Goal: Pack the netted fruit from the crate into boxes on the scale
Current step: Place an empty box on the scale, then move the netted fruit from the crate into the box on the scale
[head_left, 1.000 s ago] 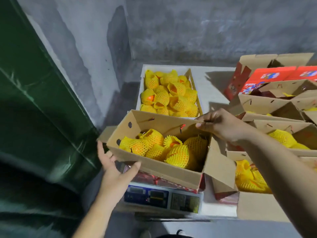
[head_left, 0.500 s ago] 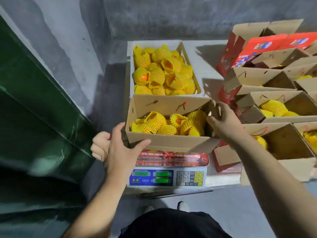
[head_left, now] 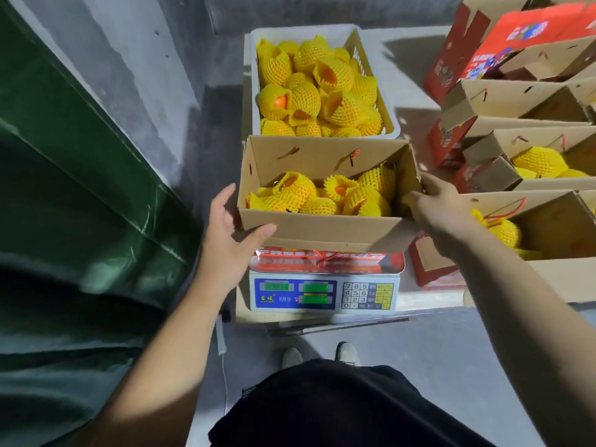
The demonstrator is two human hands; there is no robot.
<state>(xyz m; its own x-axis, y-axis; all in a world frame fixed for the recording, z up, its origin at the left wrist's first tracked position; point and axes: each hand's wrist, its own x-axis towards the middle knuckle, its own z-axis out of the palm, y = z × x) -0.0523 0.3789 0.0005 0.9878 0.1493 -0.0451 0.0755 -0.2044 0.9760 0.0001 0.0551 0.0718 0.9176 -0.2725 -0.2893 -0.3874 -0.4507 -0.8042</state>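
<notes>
An open cardboard box sits on the digital scale, holding several yellow-netted fruit. My left hand rests against the box's front left corner, its fingers straight along the left wall and its thumb on the front wall. My right hand grips the box's right wall, thumb at the inner edge. Behind the box stands the white crate, full of netted fruit.
Several open cardboard boxes, some with netted fruit, crowd the table to the right, with red printed boxes behind. A green tarp and a grey wall are on the left. My shoes stand on the floor.
The box went from tilted to sitting square on the scale. My left hand's curled fingers straightened along the left wall. My right hand stayed on the right wall.
</notes>
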